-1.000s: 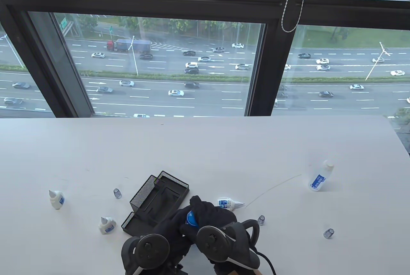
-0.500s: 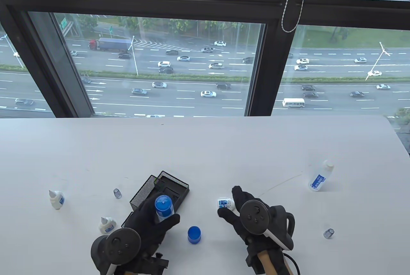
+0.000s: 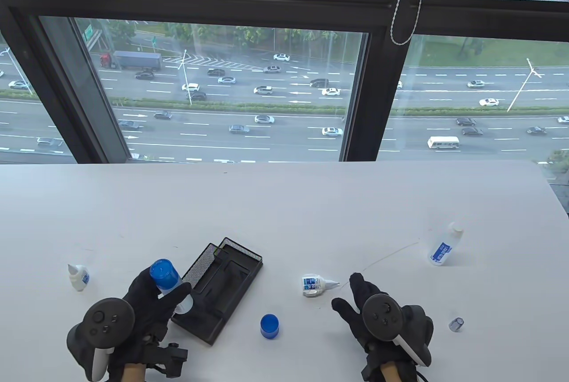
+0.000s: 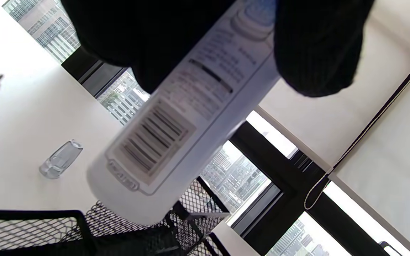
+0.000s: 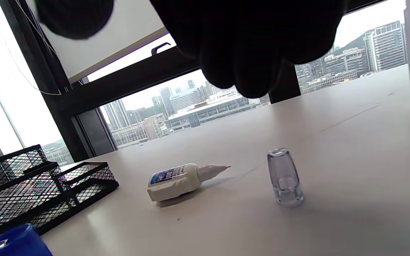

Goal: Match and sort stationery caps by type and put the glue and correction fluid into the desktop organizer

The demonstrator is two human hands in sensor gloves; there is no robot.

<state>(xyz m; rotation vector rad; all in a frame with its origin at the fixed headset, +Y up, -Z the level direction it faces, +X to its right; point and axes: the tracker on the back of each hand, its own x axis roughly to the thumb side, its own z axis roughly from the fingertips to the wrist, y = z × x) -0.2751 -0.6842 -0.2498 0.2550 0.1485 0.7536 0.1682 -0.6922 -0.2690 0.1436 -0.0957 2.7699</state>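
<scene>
My left hand grips a white glue bottle with a blue top, held tilted above the left edge of the black mesh organizer. In the left wrist view the bottle shows its barcode label, my fingers curled round it. A loose blue cap stands in front of the organizer. A small correction fluid bottle lies uncapped on its side. My right hand hovers open just right of it, holding nothing. The right wrist view shows a clear cap under that hand.
A tall glue bottle stands at the far right and a clear cap sits near the front right. A small white bottle stands at the left. Another clear cap stands left of the organizer. Windows lie beyond the table's far edge.
The hands separated, leaving the blue cap on the table. The left hand carried the bottle leftward past the organizer. The right hand drew back to the right off the correction fluid.
</scene>
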